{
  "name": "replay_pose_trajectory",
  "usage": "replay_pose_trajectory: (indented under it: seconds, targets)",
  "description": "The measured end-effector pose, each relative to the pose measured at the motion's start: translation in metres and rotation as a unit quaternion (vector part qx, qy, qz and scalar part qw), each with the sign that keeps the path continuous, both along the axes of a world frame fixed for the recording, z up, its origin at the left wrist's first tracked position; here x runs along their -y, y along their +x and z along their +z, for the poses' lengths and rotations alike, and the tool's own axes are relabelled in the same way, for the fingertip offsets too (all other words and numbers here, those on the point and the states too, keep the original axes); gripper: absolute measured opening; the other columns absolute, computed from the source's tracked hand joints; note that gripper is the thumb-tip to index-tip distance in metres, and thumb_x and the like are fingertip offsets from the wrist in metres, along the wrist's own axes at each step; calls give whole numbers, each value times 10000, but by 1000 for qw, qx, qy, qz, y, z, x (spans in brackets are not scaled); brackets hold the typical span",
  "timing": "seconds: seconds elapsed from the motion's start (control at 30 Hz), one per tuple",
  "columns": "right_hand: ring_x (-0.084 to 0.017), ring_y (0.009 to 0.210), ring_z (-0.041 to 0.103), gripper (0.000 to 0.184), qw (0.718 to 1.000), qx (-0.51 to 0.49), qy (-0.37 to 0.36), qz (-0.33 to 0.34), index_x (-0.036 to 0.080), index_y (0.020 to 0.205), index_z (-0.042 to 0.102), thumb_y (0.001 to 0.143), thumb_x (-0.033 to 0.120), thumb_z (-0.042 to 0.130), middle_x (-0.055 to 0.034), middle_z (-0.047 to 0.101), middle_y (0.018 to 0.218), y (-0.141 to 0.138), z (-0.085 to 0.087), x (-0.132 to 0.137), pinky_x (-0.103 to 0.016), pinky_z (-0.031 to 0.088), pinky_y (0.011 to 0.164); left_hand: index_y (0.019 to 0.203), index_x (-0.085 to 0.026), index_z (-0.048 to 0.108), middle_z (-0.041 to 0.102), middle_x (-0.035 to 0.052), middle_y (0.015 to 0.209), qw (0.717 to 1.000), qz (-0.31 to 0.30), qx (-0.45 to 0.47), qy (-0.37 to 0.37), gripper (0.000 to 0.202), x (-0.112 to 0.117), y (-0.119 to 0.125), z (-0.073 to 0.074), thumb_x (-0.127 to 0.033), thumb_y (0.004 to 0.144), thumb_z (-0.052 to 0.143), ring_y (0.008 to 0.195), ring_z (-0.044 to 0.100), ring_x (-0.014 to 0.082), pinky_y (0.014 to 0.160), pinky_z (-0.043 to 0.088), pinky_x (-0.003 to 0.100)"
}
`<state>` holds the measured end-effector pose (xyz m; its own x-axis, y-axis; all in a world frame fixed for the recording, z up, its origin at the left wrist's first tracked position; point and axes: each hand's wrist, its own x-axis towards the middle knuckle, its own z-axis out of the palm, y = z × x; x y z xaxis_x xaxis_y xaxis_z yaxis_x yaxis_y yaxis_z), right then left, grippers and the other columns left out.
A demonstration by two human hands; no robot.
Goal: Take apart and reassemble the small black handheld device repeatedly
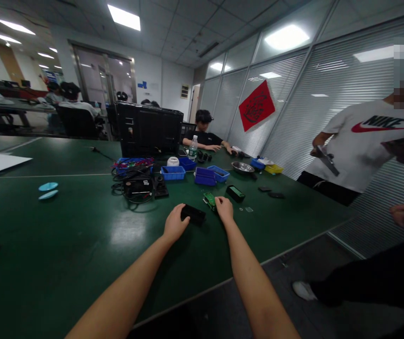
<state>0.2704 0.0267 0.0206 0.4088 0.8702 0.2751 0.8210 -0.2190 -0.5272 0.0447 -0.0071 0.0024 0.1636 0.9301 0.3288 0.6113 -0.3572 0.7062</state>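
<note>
My left hand [175, 222] rests on the green table [64, 235] with its fingers curled round the left end of a small black box-shaped part [194, 214]. My right hand [224, 208] lies a little to the right, fingers closed on a small green circuit board [209, 199]. A black block with a green label [235, 193] sits just beyond the right hand. Both forearms reach forward from the lower edge of the view.
Blue bins [207, 175], a tangle of cables with a black device [136, 184], a metal bowl [242, 166] and a large black crate [149, 129] stand further back. A person in a white shirt [364, 146] stands at right; another sits at the far end.
</note>
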Motion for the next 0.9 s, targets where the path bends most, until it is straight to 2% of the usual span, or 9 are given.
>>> replay_pose_trajectory:
  seconds: [0.13, 0.27, 0.43, 0.5, 0.63, 0.73, 0.8, 0.9]
  targets:
    - [-252, 951, 515, 537, 998, 60, -4, 2, 141, 1090, 595, 740, 532, 482, -151, 573, 1037, -5, -1, 3, -318, 381, 789, 1202, -191, 450, 474, 52, 1277, 1000, 0, 2, -4, 478, 1, 0, 2, -235, 734, 535, 1177, 430, 185, 1016, 312, 311]
    - [-254, 957, 503, 486, 995, 92, -25, -3, 158, 1110, 581, 722, 449, 541, -141, 554, 1037, -8, 1, 6, -325, 383, 789, 1195, -191, 456, 487, 56, 1259, 1000, 3, 6, 0, 471, 1, 1, 2, -231, 733, 537, 1171, 435, 187, 1009, 320, 313]
    - [-267, 968, 504, 460, 996, 84, -32, -22, 143, 1111, 582, 728, 396, 546, -155, 552, 1037, -1, 4, 7, -337, 385, 799, 1214, -193, 440, 513, 66, 1211, 1000, 12, 0, -12, 504, 1, 0, 1, -267, 729, 552, 1126, 471, 193, 971, 347, 313]
    - [-269, 971, 513, 467, 996, 77, -40, -20, 127, 1111, 584, 724, 387, 554, -163, 553, 1046, 2, 5, 6, -334, 384, 809, 1241, -187, 414, 521, 72, 1191, 1000, 13, -9, -20, 563, 0, 0, 1, -299, 712, 572, 1110, 481, 198, 954, 355, 311]
    - [-258, 941, 542, 465, 997, 60, -50, -5, 130, 1094, 598, 701, 379, 588, -157, 571, 1039, 6, 2, 3, -318, 396, 796, 1329, -189, 297, 438, 89, 1299, 999, -15, -27, -12, 767, 0, 1, 1, -326, 653, 631, 1162, 433, 217, 959, 337, 305]
    - [-235, 905, 560, 450, 998, 55, -37, 13, 146, 1074, 611, 684, 371, 613, -137, 587, 1013, 8, 0, 3, -303, 404, 785, 1356, -229, 246, 507, 81, 1237, 997, -28, -59, -41, 824, 1, 1, 3, -341, 642, 642, 1100, 486, 230, 922, 359, 313]
    - [-225, 899, 562, 435, 998, 55, -31, 18, 159, 1059, 621, 673, 359, 627, -124, 589, 1002, 7, -1, 3, -298, 404, 789, 1344, -250, 281, 573, 73, 1136, 995, -24, -80, -59, 783, 2, 2, 4, -362, 653, 632, 1043, 523, 232, 899, 368, 316]
    - [-226, 920, 552, 416, 998, 46, -27, 18, 178, 1037, 634, 655, 342, 645, -109, 586, 989, 6, -1, 5, -301, 402, 799, 1290, -256, 384, 598, 66, 1081, 994, -25, -90, -56, 682, 3, 1, 4, -361, 661, 626, 1035, 526, 232, 896, 367, 315]
